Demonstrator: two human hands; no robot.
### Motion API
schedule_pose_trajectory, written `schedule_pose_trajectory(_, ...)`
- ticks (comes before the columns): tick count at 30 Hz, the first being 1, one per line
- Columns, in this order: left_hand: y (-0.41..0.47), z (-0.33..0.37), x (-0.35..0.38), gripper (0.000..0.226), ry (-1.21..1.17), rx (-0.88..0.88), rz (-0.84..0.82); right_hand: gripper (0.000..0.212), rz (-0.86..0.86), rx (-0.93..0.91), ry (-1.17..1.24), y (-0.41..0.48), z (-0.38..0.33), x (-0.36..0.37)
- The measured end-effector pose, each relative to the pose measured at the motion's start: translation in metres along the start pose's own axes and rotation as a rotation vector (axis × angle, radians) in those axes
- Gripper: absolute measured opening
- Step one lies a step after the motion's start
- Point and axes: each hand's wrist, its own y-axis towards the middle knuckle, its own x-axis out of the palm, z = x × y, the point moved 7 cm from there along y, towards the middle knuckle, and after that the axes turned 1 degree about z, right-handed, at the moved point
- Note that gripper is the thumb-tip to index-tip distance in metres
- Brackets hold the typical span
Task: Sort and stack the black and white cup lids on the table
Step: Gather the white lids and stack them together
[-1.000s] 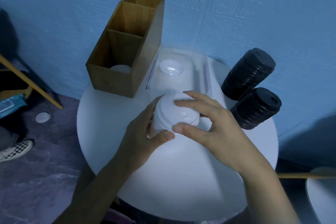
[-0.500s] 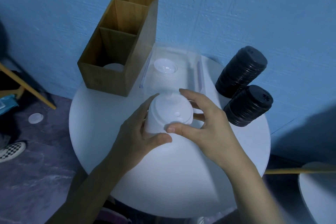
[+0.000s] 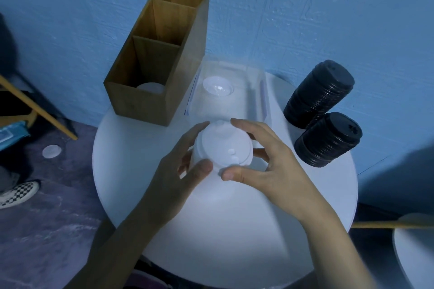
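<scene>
Head view. Round white desk point(image 3: 211, 230) against a blue wall.

Mid-desk: white lid stack point(image 3: 223, 148), top lid facing the camera. Left hand point(image 3: 173, 171) wraps the stack's left side, thumb on the near edge. Right hand point(image 3: 270, 164) cups the right side, thumb on the near rim, fingers curled over the far side. Both hands grip the stack.

Back left of the desk: wooden box point(image 3: 159, 61) with two compartments; a pale lid point(image 3: 150, 88) lies in the near one. Just beside it to the right: clear container point(image 3: 263, 91) with one white lid point(image 3: 218, 85) inside.

Right edge: two black lid stacks lying tilted, far one point(image 3: 319, 94) and near one point(image 3: 328, 139), touching each other.

On the floor, left: a loose white lid point(image 3: 51, 150) and a checkered shoe point(image 3: 18, 193).
</scene>
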Motion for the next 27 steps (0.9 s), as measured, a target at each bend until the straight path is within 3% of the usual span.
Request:
schedule_pose_trajectory(4, 0.003, 0.006, -0.003, 0.051, -0.039, -0.026, -0.037, 0.076, -0.085, 0.048, 0.155, 0.0, 0.009, 0.001)
schedule_pose_trajectory(8, 0.005, 0.009, 0.001, 0.058, 0.029, 0.07, -0.039, 0.069, -0.077, 0.018, 0.133, 0.001, 0.008, -0.001)
schedule_pose_trajectory(11, 0.009, 0.001, 0.001, 0.062, -0.038, -0.057, -0.07, 0.066, -0.1, 0.025, 0.106, 0.004, 0.001, -0.002)
schedule_pose_trajectory(15, 0.008, -0.006, 0.0, 0.065, -0.08, -0.119, -0.037, 0.034, -0.225, 0.03, 0.159, 0.022, -0.019, -0.01)
schedule_pose_trajectory(18, 0.004, -0.009, 0.002, 0.078, -0.124, -0.131, -0.029, 0.031, -0.073, 0.052, 0.172, 0.06, -0.02, -0.031)
schedule_pose_trajectory(20, 0.001, -0.009, 0.003, 0.086, -0.163, -0.156, -0.03, 0.029, -0.015, 0.067, 0.034, 0.096, -0.012, -0.035)
schedule_pose_trajectory(23, 0.004, -0.008, 0.003, 0.084, -0.144, -0.153, -0.016, 0.03, -0.084, 0.134, -0.243, 0.152, 0.01, -0.019)
schedule_pose_trajectory(27, 0.002, -0.012, 0.003, 0.084, -0.17, -0.158, -0.025, 0.059, -0.281, 0.306, -0.536, 0.189, 0.045, 0.013)
